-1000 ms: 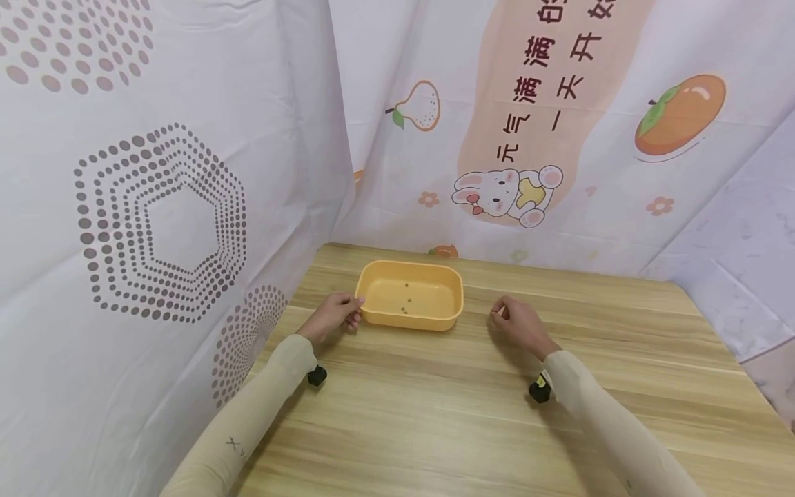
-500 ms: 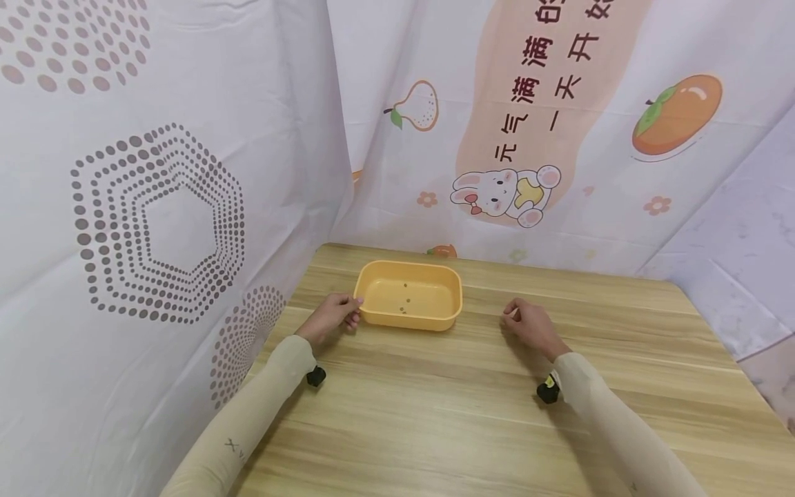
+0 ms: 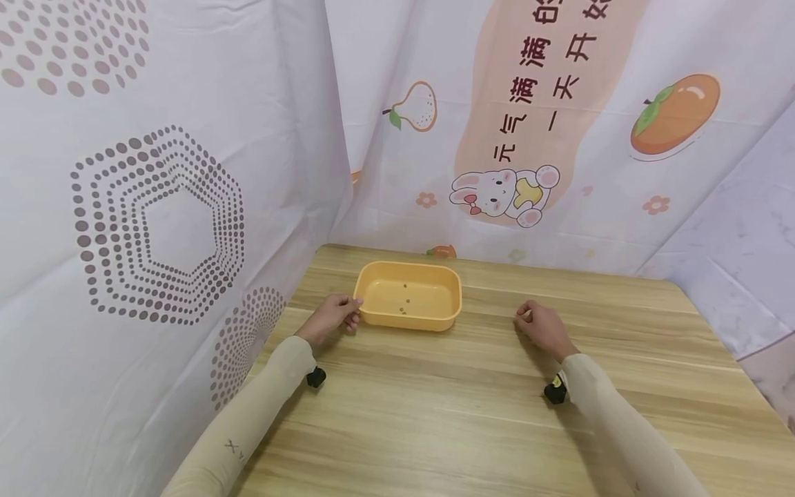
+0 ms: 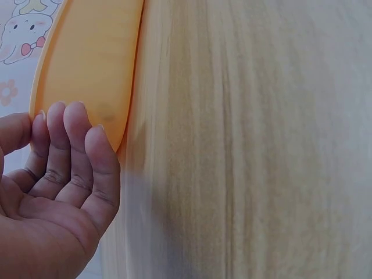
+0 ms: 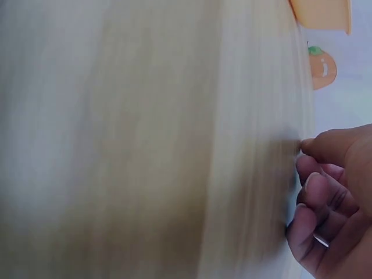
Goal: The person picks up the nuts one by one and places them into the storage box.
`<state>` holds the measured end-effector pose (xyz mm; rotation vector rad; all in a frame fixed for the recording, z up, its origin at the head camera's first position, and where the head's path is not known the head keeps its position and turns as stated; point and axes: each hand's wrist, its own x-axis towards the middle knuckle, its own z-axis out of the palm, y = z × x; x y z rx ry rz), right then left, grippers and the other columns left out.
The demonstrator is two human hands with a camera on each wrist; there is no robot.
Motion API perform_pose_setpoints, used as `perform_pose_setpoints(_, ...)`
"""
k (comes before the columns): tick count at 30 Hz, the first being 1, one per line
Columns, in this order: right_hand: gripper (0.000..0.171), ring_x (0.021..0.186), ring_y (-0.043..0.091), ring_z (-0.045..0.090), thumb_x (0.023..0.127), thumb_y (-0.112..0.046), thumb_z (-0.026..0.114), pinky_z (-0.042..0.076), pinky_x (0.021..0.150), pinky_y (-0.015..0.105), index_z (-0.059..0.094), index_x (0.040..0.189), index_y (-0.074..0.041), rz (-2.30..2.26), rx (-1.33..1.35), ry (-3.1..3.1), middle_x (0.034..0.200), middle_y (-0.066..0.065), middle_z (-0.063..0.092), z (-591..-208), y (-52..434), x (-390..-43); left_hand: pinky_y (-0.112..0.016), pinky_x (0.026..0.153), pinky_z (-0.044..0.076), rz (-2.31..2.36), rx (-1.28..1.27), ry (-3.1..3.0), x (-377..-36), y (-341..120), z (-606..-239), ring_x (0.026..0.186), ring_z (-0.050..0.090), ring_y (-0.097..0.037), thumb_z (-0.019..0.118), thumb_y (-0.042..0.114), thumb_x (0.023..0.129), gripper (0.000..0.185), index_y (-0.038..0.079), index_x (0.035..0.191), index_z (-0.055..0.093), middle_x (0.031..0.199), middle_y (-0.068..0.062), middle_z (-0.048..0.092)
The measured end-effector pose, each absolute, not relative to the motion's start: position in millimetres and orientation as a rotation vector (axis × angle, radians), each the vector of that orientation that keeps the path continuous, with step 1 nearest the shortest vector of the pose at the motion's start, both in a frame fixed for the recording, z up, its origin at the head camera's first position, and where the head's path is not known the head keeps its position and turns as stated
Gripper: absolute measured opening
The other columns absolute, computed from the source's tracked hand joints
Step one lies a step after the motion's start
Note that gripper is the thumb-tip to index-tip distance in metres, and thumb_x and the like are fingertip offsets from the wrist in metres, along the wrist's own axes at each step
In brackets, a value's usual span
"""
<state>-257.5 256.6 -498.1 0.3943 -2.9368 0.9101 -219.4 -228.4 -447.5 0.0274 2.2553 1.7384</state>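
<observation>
A yellow rectangular plastic box (image 3: pixel 428 322) stands near the back of the table, with several tiny dark pieces (image 3: pixel 406 301) scattered on its floor. At its left end my left hand (image 3: pixel 332 319) pinches the rim between thumb and fingers. In the left wrist view that hand (image 4: pixel 64 180) has its thumb over the rim and its fingertips against the outer wall. My right hand (image 3: pixel 543 329) is low over the wood, to the right of the box. Its fingers are loosely bent, thumb near forefinger, and the right wrist view shows nothing between these fingertips (image 5: pixel 313 183).
The wood-grain table (image 3: pixel 422 414) runs back to a white printed cloth (image 3: pixel 385 214). Another patterned white cloth (image 3: pixel 267 172) hangs along the left side. Black wrist devices are strapped below the left sleeve (image 3: pixel 261 400) and the right sleeve (image 3: pixel 621 421).
My right hand has moved right, away from the box. My left hand has kept its grip on the rim, and the box has stayed in place.
</observation>
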Motion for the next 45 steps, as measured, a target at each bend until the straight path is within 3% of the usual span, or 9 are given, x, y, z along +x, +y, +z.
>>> perform_pose_setpoints(8, 0.019, 0.082, 0.028, 0.069, 0.099, -0.017, 0.068, 0.054, 0.071, 0.043, 0.065, 0.107, 0.001, 0.869, 0.359, -2.93, 0.093, 0.017, 0.075, -504.8, 269.9, -261.5, -0.051, 0.084, 0.058, 1.738, 0.029, 2.258, -218.0, -228.6, -446.3, 0.08, 0.064, -0.028, 0.053, 0.02, 0.11, 0.033, -0.012, 0.104, 0.061, 0.097, -0.026, 0.064)
perform_pose_setpoints(17, 0.02, 0.082, 0.031, 0.067, 0.1, -0.019, 0.067, 0.054, 0.07, 0.046, 0.064, 0.105, 0.001, 0.829, 0.333, -2.935, 0.092, 0.018, 0.071, -505.7, 279.5, -261.2, -0.047, 0.081, 0.059, 1.745, 0.026, 2.264, -219.9, -228.6, -447.7, 0.08, 0.064, -0.028, 0.053, 0.02, 0.11, 0.032, -0.011, 0.103, 0.062, 0.096, -0.025, 0.065)
perform_pose_setpoints(32, 0.021, 0.077, 0.027, 0.064, 0.101, -0.016, 0.064, 0.05, 0.064, 0.035, 0.064, 0.105, 0.005, 0.835, 0.228, -2.943, 0.088, 0.016, 0.07, -504.7, 290.0, -261.3, -0.057, 0.086, 0.057, 1.724, 0.044, 2.272, -226.9, -230.7, -459.4, 0.081, 0.064, -0.031, 0.053, 0.019, 0.11, 0.034, -0.014, 0.104, 0.061, 0.098, -0.027, 0.064)
perform_pose_setpoints(45, 0.024, 0.06, 0.017, 0.06, 0.104, -0.018, 0.059, 0.052, 0.052, 0.033, 0.061, 0.105, 0.007, 0.933, 0.233, -3.029, 0.079, 0.009, 0.067, -502.3, 294.9, -264.9, -0.036, 0.072, 0.059, 1.744, 0.014, 2.303, -237.0, -234.3, -480.0, 0.075, 0.062, -0.02, 0.056, 0.031, 0.109, 0.037, -0.006, 0.103, 0.063, 0.092, -0.015, 0.065)
